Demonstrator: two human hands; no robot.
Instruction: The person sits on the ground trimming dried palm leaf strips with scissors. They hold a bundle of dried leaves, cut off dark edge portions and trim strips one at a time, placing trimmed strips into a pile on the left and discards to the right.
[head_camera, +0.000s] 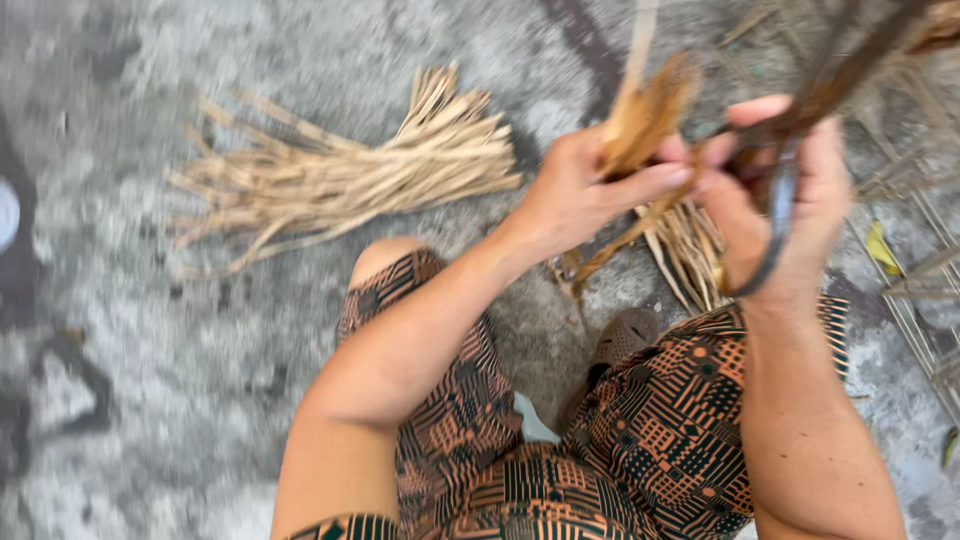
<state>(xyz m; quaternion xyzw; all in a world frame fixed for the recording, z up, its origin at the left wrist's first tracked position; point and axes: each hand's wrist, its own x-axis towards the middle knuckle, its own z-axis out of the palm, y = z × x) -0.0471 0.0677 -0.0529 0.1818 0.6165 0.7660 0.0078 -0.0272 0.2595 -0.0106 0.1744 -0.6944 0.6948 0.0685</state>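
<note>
Fibre strip (645, 115) pinched between left hand (580, 195) fingers (655, 180)

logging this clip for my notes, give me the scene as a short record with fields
setting: grey mottled concrete ground, person seated, seen from above
left hand: left hand grips a tan dried fibrous strip
right hand: right hand holds a dark curved blade-like tool; the picture is blurred, so its exact kind is unclear
on the ground: bundle of pale dried plant strips lying to the left, apart from the hands; more loose strips below the hands
clothing: orange and black patterned garment
footwear: brown perforated sandal
</note>
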